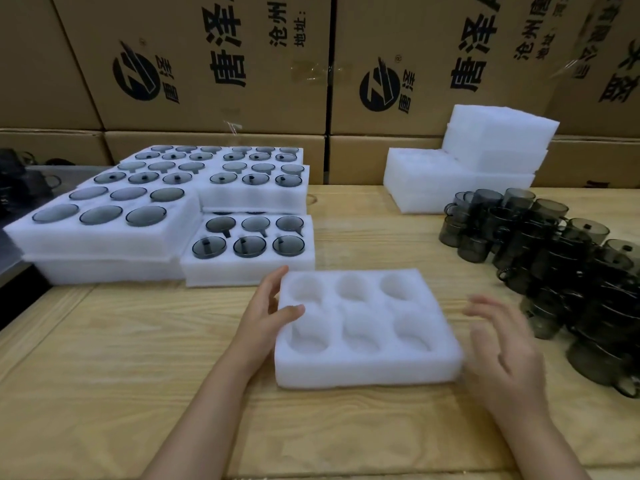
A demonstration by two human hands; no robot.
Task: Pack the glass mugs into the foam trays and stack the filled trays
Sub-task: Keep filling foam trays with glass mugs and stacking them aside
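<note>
An empty white foam tray [367, 367] with six round pockets lies in the middle of the wooden table [104, 358]. My left hand [268, 311] rests against the tray's left edge, thumb on its top and fingers straight. To the right of the tray, my right hand [502, 341] hovers blurred, fingers spread and holding nothing. Several smoky grey glass mugs [554, 258] are heaped at the right of the table. Filled foam trays [249, 268] with mugs in their pockets are stacked at the left and centre back.
A stack of empty foam trays [460, 181] stands at the back right. Printed cardboard boxes [214, 64] wall off the back of the table. A dark object [20, 181] sits at the far left edge.
</note>
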